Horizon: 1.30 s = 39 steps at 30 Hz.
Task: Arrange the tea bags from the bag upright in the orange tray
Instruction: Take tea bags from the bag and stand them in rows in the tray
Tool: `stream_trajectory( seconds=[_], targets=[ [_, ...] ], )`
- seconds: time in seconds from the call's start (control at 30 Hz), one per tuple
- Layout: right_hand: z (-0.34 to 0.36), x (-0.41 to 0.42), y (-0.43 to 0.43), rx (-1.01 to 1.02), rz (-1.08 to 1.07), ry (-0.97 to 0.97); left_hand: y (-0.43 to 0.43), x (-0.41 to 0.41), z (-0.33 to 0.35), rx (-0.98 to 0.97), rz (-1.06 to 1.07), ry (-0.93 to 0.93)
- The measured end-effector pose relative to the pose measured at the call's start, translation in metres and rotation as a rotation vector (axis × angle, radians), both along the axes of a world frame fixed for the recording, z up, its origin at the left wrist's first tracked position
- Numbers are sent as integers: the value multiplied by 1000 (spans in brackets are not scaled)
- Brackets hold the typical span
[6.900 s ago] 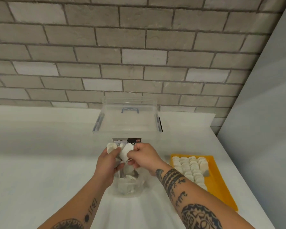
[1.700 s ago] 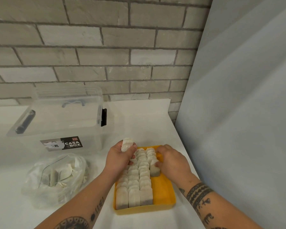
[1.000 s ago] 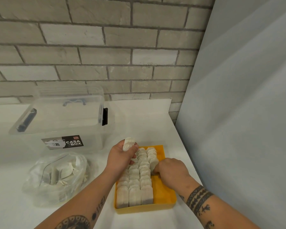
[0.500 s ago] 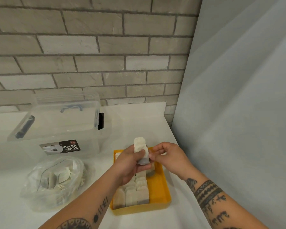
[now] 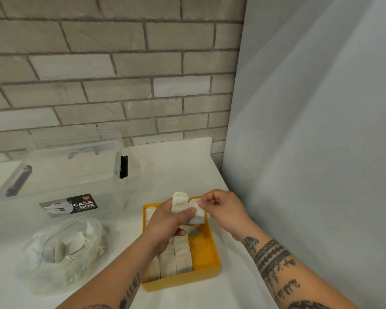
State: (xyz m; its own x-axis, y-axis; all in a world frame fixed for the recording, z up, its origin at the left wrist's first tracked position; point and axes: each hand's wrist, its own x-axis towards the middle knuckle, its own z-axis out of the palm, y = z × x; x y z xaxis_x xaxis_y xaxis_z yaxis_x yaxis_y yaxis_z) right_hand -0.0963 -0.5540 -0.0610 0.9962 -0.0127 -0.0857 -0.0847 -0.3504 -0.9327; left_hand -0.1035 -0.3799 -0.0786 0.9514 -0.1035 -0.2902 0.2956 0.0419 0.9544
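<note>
Orange tray (image 5: pixel 206 250) is waiting: left hand (image 5: pixel 165 221) is gripping a tea bag (image 5: pixel 179 201), right hand (image 5: pixel 223 210) pinching a second tea bag (image 5: pixel 197 214), needing upright seating.

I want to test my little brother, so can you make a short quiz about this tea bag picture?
1. True or false: the orange tray is completely full of tea bags.
2. Which hand grips the tea bag that sticks up highest? A: the left hand. B: the right hand.
3. What lies left of the tray with loose tea bags inside?

Key: 1 false, its right side is bare. 2 A. 3 the clear plastic bag.
</note>
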Motion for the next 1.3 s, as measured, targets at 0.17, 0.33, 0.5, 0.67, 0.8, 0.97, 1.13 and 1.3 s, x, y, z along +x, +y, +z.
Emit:
stream_trajectory(
  seconds=[0.17,0.33,0.5,0.67,0.8,0.97,1.13,1.3],
  targets=[
    [3,-1,-1,-92,141,21,2,4,-1,-10,12,-25],
    [-2,2,0,-202,136,41,14,8,-4,24,18,-39],
    [-5,0,0,-299,169,81,39,8,-10,195,146,-128],
    [-16,-3,8,-471,237,40,55,4,-26,292,228,-165],
    [-24,-8,17,-668,337,-16,56,3,-37,332,214,-185],
    [-33,-9,22,-885,375,-85,59,5,-40,326,221,-190],
    [-42,-8,22,-941,326,-99,61,6,-40,298,219,-181],
    [-52,-10,22,-975,290,-97,62,8,-42,310,216,-188]
  ],
)
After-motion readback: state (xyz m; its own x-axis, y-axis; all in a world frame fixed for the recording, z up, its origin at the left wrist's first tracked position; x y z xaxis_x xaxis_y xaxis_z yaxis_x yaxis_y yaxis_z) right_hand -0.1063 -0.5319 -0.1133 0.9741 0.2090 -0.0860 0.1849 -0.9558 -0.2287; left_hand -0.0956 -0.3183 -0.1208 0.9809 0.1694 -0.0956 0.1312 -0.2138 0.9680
